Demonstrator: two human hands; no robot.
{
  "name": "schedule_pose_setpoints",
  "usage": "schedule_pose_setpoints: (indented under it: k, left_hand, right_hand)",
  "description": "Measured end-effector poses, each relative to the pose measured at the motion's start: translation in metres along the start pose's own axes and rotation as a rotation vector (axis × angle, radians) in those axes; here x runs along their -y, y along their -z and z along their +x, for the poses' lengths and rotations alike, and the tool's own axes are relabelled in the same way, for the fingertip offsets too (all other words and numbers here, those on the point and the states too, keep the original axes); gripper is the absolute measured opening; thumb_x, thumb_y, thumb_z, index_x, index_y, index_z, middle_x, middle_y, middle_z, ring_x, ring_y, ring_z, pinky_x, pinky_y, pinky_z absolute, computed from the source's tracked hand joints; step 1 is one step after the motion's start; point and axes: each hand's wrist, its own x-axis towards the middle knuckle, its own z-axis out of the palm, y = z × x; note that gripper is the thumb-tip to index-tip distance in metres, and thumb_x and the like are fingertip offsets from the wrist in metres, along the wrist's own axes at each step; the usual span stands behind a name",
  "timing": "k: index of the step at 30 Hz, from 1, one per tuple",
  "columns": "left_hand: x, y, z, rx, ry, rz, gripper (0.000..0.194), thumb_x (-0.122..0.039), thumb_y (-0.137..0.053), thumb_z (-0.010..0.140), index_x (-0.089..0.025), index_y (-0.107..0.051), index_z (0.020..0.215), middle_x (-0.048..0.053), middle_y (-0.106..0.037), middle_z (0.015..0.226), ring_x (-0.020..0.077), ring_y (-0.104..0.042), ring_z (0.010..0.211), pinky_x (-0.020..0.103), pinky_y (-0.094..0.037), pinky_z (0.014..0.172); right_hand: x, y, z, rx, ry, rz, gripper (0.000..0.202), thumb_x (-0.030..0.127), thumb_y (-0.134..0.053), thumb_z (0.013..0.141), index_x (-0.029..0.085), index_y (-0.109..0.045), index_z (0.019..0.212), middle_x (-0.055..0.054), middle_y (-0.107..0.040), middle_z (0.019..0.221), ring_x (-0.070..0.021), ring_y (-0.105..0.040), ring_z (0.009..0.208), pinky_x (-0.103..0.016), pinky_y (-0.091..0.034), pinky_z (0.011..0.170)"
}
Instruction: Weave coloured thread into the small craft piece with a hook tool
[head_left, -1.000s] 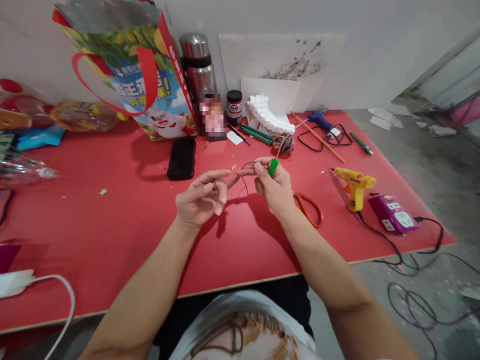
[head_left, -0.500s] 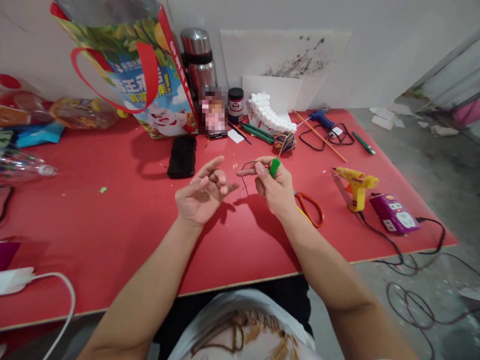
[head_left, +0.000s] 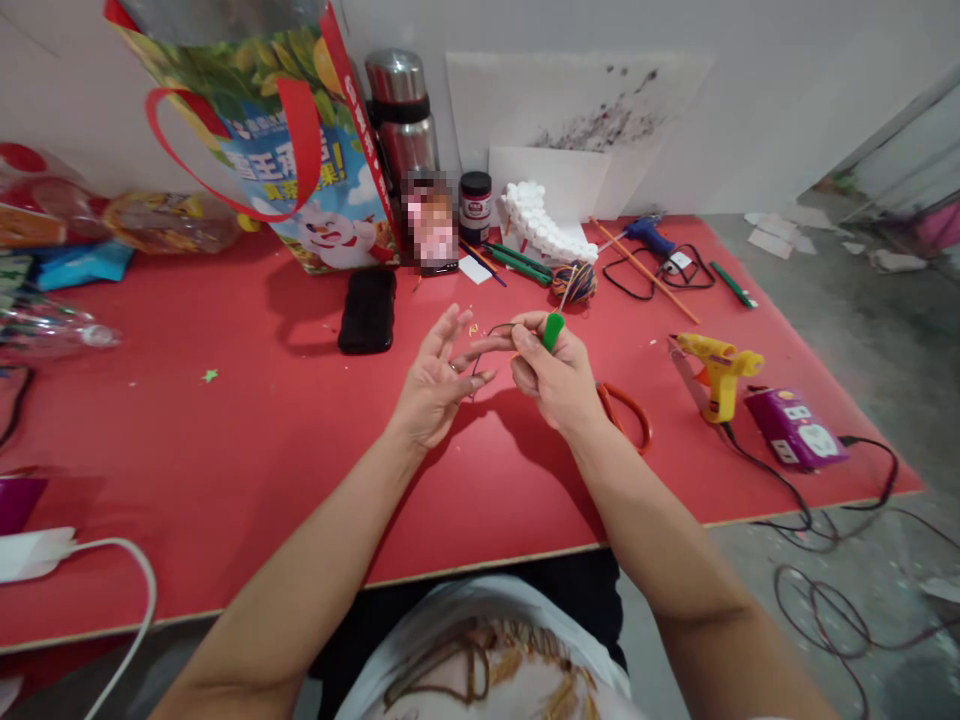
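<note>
My right hand (head_left: pixel 551 375) is closed around a tool with a green handle (head_left: pixel 553 331), its thin metal shaft pointing up toward the ball of multicoloured yarn (head_left: pixel 576 283). A dark thread (head_left: pixel 496 328) runs from the right fingers and hangs down by my left hand. My left hand (head_left: pixel 435 385) has its palm up and fingers spread, with its fingertips beside the thread and close to the right fingertips. Whether the left fingers touch the thread is hard to tell. Beside my right wrist lie orange-handled pliers or scissors (head_left: pixel 634 412), partly hidden.
On the red table (head_left: pixel 262 480) are a black phone (head_left: pixel 367 311), a yellow glue gun (head_left: pixel 720 372), a purple power socket (head_left: pixel 796 428) and a blue glue gun (head_left: pixel 649 236). Along the wall stand a large bag (head_left: pixel 300 170), a steel flask (head_left: pixel 405 120) and a jar (head_left: pixel 475 207).
My left hand has moved right, toward the thread and my right hand, and its fingers have turned upward. My right hand keeps its hold on the green-handled tool.
</note>
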Motion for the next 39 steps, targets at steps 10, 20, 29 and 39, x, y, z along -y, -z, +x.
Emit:
schedule_pose_setpoints:
  k: [10,20,29,39]
  left_hand:
    - [-0.023,0.006,-0.003,0.033,-0.044,-0.073,0.078,0.001,-0.069,0.073,-0.041,-0.067,0.139,-0.004,-0.023,0.178,0.0333,-0.047,0.152,0.022,-0.066,0.083]
    - [-0.025,0.009,-0.003,0.038,0.023,-0.121,0.079,0.004,-0.065,0.07,-0.039,-0.069,0.137,-0.001,-0.032,0.175,0.0335,-0.049,0.15,0.016,-0.064,0.075]
    - [-0.025,0.002,-0.008,0.196,0.042,-0.063,0.078,-0.001,-0.071,0.078,-0.039,-0.062,0.146,0.008,-0.04,0.171,0.0206,-0.082,0.09,0.02,-0.065,0.056]
    - [-0.018,0.007,-0.007,0.247,0.163,0.044,0.089,-0.003,-0.068,0.074,-0.035,-0.05,0.156,0.016,-0.053,0.161,0.0193,-0.08,0.076,0.028,-0.067,0.057]
  right_hand:
    - [-0.003,0.009,0.008,-0.133,-0.109,0.009,0.037,0.051,-0.077,0.087,0.022,-0.055,0.093,-0.005,-0.081,0.077,-0.0038,-0.023,0.037,-0.024,-0.012,0.04]
    - [-0.007,0.011,0.009,-0.147,-0.12,-0.009,0.036,0.051,-0.077,0.087,0.022,-0.056,0.091,-0.004,-0.08,0.075,-0.0036,-0.023,0.036,-0.023,-0.014,0.039]
    - [-0.008,0.013,0.011,-0.182,-0.107,-0.007,0.038,0.051,-0.078,0.086,0.022,-0.055,0.093,-0.002,-0.079,0.072,-0.0036,-0.024,0.035,-0.023,-0.017,0.039]
    - [-0.006,0.01,0.007,-0.148,0.085,-0.172,0.035,0.055,-0.075,0.091,0.022,-0.063,0.096,0.002,-0.07,0.066,-0.0061,-0.033,0.04,-0.024,-0.023,0.041]
